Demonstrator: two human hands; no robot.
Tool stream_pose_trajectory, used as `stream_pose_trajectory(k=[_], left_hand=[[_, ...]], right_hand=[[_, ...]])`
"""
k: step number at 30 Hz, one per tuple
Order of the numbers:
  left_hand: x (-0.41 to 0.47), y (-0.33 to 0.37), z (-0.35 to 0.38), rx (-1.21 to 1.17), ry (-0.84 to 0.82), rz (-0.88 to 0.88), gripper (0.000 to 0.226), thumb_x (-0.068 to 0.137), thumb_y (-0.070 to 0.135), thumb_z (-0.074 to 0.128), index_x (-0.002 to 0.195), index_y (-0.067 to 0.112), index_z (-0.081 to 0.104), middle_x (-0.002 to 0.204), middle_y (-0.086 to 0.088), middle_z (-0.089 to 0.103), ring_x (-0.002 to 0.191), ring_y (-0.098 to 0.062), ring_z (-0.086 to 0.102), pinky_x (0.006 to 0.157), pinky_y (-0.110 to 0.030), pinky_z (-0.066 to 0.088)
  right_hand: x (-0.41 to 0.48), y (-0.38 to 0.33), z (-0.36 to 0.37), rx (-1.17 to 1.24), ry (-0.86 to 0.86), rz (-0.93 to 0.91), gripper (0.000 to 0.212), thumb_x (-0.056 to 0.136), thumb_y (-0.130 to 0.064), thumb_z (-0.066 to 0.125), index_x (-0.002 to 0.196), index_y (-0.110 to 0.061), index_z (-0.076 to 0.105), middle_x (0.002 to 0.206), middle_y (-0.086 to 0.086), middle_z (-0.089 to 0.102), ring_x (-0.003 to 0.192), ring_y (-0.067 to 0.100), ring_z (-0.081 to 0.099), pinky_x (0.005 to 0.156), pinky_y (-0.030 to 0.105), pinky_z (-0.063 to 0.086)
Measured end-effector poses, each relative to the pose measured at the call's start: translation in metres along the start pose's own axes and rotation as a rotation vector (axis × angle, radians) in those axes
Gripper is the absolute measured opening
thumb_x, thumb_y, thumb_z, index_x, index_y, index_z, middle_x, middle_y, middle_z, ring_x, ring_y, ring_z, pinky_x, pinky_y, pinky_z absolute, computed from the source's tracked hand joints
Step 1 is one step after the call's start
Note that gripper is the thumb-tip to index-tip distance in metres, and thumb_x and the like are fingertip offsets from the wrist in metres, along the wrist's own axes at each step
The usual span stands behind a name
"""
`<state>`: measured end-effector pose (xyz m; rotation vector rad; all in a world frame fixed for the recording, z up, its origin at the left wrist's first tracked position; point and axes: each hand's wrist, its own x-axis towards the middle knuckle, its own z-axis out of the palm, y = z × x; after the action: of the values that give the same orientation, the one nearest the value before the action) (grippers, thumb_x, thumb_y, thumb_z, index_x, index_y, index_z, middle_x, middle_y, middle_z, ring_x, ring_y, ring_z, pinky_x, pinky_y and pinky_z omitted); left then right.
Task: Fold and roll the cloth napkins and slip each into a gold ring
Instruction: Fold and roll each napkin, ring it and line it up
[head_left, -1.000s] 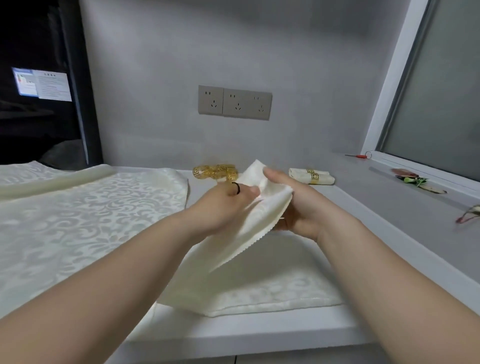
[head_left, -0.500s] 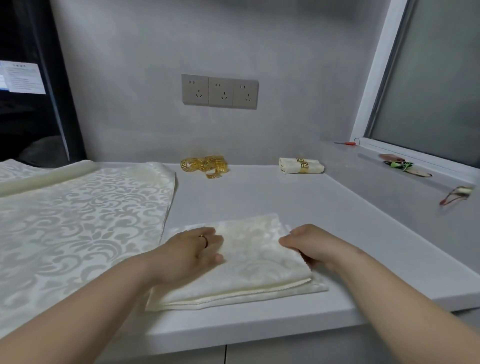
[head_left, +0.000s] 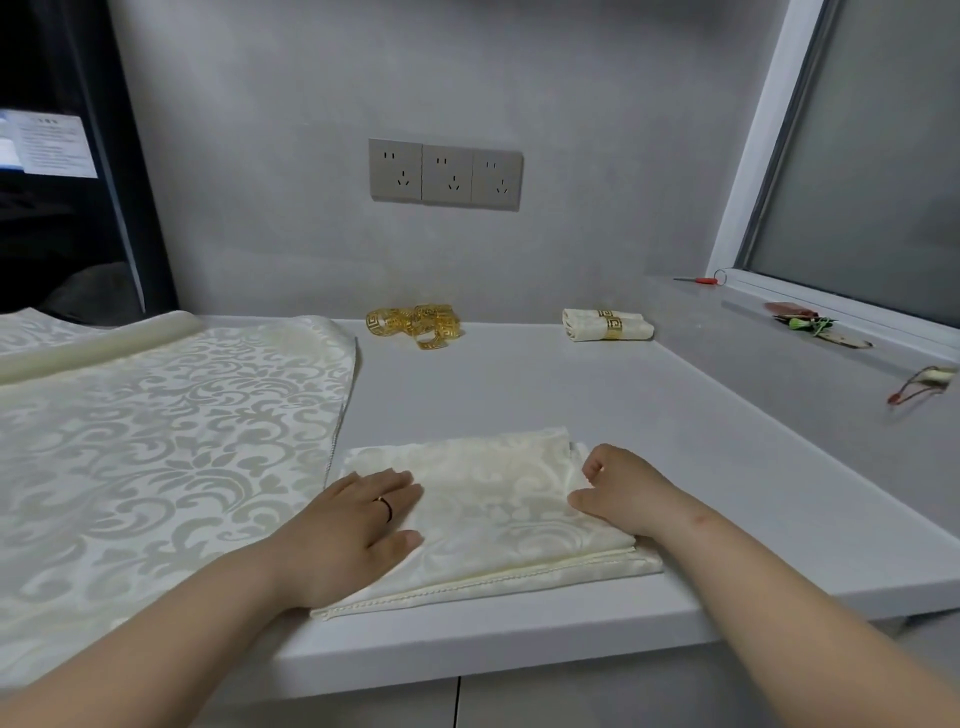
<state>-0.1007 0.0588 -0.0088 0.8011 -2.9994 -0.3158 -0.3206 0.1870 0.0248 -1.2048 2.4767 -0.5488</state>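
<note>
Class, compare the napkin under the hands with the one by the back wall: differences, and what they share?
The near napkin lies folded flat; the far napkin is rolled. The far napkin wears a gold ring; the near napkin has none. The left hand and right hand touch the near napkin; the far napkin lies untouched. Both are cream patterned cloth.

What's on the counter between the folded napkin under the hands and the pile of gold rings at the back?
Nothing: in the head view only bare grey counter runs from the folded napkin to the gold rings.
</note>
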Motion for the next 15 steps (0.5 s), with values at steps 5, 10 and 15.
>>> stream_pose_trajectory(k=[5, 10, 15], left_hand=[[0.000, -0.001, 0.002, 0.041, -0.010, 0.007, 0.147, 0.019, 0.084, -0.037, 0.148, 0.025, 0.006, 0.155, 0.013, -0.003, 0.140, 0.001, -0.008, 0.102, -0.012, -0.013], [0.000, -0.002, 0.004, 0.049, -0.003, 0.016, 0.147, 0.019, 0.084, -0.037, 0.148, 0.025, 0.005, 0.155, 0.013, -0.004, 0.139, 0.002, -0.008, 0.101, -0.012, -0.014], [0.001, -0.003, 0.005, 0.038, 0.027, 0.032, 0.145, 0.021, 0.084, -0.036, 0.148, 0.026, 0.006, 0.155, 0.014, -0.003, 0.132, 0.010, -0.010, 0.101, -0.012, -0.014]], right_hand=[[-0.017, -0.021, 0.014, -0.447, 0.222, -0.162, 0.053, 0.092, -0.022, 0.043, 0.141, -0.015, 0.024, 0.142, 0.008, 0.032, 0.133, 0.025, 0.026, 0.105, 0.031, 0.024], [-0.045, -0.056, 0.057, -0.215, -0.073, -0.469, 0.049, 0.100, -0.031, 0.025, 0.147, -0.020, 0.017, 0.157, -0.001, 0.002, 0.144, 0.012, -0.001, 0.114, 0.024, -0.002], [-0.054, -0.037, 0.070, -0.269, -0.066, -0.410, 0.117, 0.042, -0.062, -0.022, 0.148, -0.022, 0.007, 0.156, -0.005, -0.005, 0.143, 0.007, -0.008, 0.104, 0.017, -0.014]])
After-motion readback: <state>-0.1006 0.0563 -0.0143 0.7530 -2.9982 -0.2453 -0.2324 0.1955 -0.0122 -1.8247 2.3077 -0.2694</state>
